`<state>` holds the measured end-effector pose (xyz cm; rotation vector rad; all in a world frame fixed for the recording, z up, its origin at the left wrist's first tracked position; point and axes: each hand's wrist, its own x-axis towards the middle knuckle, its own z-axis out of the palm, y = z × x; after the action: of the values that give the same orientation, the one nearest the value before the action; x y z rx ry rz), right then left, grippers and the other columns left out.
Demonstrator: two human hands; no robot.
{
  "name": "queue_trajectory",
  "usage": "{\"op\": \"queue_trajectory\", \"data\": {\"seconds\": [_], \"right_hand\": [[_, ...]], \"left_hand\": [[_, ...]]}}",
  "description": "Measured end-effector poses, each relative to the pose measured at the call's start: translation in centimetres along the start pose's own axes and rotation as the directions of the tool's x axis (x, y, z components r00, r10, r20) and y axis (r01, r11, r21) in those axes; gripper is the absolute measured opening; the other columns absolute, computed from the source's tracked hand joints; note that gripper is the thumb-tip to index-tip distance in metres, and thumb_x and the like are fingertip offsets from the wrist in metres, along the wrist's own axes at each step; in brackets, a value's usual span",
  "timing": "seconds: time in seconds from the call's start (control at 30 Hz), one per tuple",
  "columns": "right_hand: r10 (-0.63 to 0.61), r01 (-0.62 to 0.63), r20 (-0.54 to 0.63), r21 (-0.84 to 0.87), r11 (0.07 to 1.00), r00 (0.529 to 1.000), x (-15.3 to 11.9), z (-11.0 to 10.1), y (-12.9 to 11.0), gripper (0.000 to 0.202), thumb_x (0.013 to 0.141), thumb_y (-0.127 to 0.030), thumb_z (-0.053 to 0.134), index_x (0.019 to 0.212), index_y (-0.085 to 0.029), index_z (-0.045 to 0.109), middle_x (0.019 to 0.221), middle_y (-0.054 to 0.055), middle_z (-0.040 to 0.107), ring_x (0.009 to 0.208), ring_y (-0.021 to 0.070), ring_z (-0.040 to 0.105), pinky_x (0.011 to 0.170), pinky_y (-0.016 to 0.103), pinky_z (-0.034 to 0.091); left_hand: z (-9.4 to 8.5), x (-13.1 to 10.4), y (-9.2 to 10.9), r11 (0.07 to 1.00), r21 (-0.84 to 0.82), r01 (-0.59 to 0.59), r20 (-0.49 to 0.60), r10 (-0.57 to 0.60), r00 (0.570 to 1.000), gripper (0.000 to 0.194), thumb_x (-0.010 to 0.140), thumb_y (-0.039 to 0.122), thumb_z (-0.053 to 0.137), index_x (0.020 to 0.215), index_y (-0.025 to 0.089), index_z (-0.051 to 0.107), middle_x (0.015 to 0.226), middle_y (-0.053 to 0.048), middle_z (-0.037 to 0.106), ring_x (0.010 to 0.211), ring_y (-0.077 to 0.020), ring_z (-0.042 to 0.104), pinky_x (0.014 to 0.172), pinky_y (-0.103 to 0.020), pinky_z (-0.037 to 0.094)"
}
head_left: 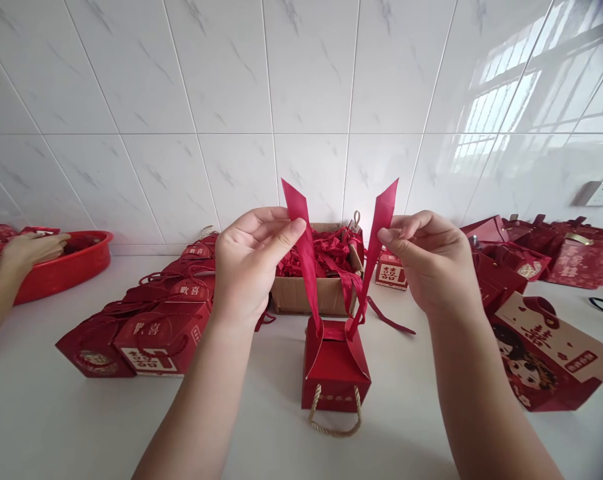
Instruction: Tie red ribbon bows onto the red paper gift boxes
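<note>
– pinching how with the left hand (246, 263)?
– between thumb (287, 239) and bent fingers (266, 215).
– and with the right hand (436, 260)?
– likewise, in mirror image, level with the left and apart from it.
– holding the arms how?
– bare, with left forearm (198, 400) and right forearm (484, 393) extended forward and up, slanting inward.

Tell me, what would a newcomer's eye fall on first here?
Probably the two pointed red fabric ribbon ends, held up at the centre, one pinched in the left hand and one in the right hand. They rise from the top of a small red cardboard box with a twisted beige rope handle on its near side. Behind it, an open brown cardboard carton holds tangled red ribbons.
</note>
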<state>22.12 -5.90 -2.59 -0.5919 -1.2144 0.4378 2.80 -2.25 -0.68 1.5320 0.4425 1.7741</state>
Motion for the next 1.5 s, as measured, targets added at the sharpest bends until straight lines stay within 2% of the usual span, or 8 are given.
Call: {"op": "queue_trajectory", "data": {"seconds": [0.17, 0.33, 0.47, 0.7, 0.87, 1.17, 1.37, 1.5], "right_hand": [[0.009, -0.009, 0.016, -0.003, 1.0, 1.0, 0.0, -0.02, 0.03, 0.02, 0.069, -0.014, 0.074, 0.062, -0.022, 0.057, 0.077, -0.002, 0.062, 0.068, 0.0103, 0.058, 0.059, 0.025, 0.051], [0.036, -0.035, 0.056, -0.027, 0.999, 0.998, -0.04, 0.02, 0.11, 0.02, 0.069, -0.016, 0.074, 0.063, -0.021, 0.057, 0.077, -0.001, 0.063, 0.071, 0.0114, 0.06, 0.064, 0.027, 0.053], [0.041, -0.041, 0.063, 0.001, 0.999, 0.997, -0.07, 0.08, 0.18, 0.019, 0.069, -0.014, 0.074, 0.063, -0.021, 0.057, 0.077, -0.002, 0.063, 0.071, 0.0103, 0.06, 0.064, 0.025, 0.052], [-0.012, 0.011, -0.018, -0.024, 1.0, 1.0, 0.06, 0.17, 0.33, 0.02, 0.07, -0.017, 0.074, 0.062, -0.021, 0.056, 0.078, -0.002, 0.062, 0.071, 0.0111, 0.059, 0.065, 0.027, 0.053], [-0.042, 0.041, -0.083, -0.011, 0.999, 0.996, 0.25, 0.18, 0.64, 0.022, 0.069, -0.018, 0.075, 0.061, -0.021, 0.055, 0.079, -0.001, 0.062, 0.073, 0.0112, 0.06, 0.07, 0.028, 0.053], [-0.016, 0.026, -0.12, 0.083, 0.996, 0.993, 0.39, 0.02, 0.62, 0.022, 0.067, -0.011, 0.076, 0.06, -0.02, 0.057, 0.077, -0.002, 0.064, 0.073, 0.0095, 0.061, 0.071, 0.024, 0.052], [0.008, 0.001, -0.09, 0.101, 0.995, 0.996, 0.33, 0.19, 0.49, 0.019, 0.067, -0.01, 0.076, 0.065, -0.021, 0.06, 0.075, -0.003, 0.063, 0.07, 0.0081, 0.059, 0.067, 0.021, 0.052], [0.031, -0.024, -0.061, 0.121, 0.992, 0.998, 0.21, 0.47, 0.38, 0.019, 0.067, -0.01, 0.077, 0.069, -0.02, 0.061, 0.072, -0.003, 0.062, 0.067, 0.0074, 0.059, 0.063, 0.019, 0.052]], "left_hand": [[-0.06, 0.0, 0.06, 1.0, 0.005, -0.007, -0.005, 0.007, 1.0, 0.014, 0.066, 0.022, 0.079, 0.076, 0.021, 0.07, 0.076, 0.001, 0.072, 0.072, -0.0126, 0.067, 0.07, -0.024, 0.056], [0.06, -0.13, 0.14, 0.999, 0.039, 0.03, 0.016, -0.031, 0.999, 0.016, 0.066, 0.024, 0.08, 0.076, 0.02, 0.069, 0.076, 0.0, 0.071, 0.07, -0.0132, 0.066, 0.068, -0.024, 0.056], [0.02, -0.18, 0.11, 0.999, 0.033, -0.033, -0.015, 0.034, 0.999, 0.015, 0.066, 0.024, 0.08, 0.075, 0.021, 0.068, 0.074, 0.002, 0.07, 0.069, -0.0118, 0.066, 0.068, -0.023, 0.055], [-0.29, 0.12, -0.11, 0.998, 0.054, -0.013, -0.031, 0.015, 0.999, 0.019, 0.066, 0.025, 0.08, 0.076, 0.022, 0.065, 0.075, 0.002, 0.069, 0.071, -0.0121, 0.065, 0.071, -0.025, 0.055], [-0.37, 0.33, -0.31, 1.0, 0.019, -0.02, -0.047, 0.021, 0.999, 0.025, 0.064, 0.022, 0.08, 0.067, 0.022, 0.056, 0.066, 0.005, 0.064, 0.066, -0.0103, 0.063, 0.071, -0.025, 0.052], [-0.24, 0.27, -0.35, 0.987, 0.098, -0.126, -0.122, 0.137, 0.983, 0.02, 0.066, 0.023, 0.079, 0.068, 0.022, 0.06, 0.068, 0.005, 0.06, 0.064, -0.0085, 0.059, 0.068, -0.023, 0.05], [-0.15, 0.28, -0.58, 0.998, 0.039, -0.052, -0.092, 0.055, 0.994, 0.024, 0.065, 0.024, 0.08, 0.072, 0.022, 0.058, 0.069, 0.004, 0.062, 0.062, -0.0091, 0.06, 0.064, -0.022, 0.05], [-0.18, 0.36, -0.71, 0.999, 0.021, -0.049, -0.084, 0.05, 0.995, 0.027, 0.064, 0.024, 0.081, 0.073, 0.02, 0.055, 0.068, 0.004, 0.063, 0.061, -0.0083, 0.06, 0.064, -0.021, 0.051]]}}
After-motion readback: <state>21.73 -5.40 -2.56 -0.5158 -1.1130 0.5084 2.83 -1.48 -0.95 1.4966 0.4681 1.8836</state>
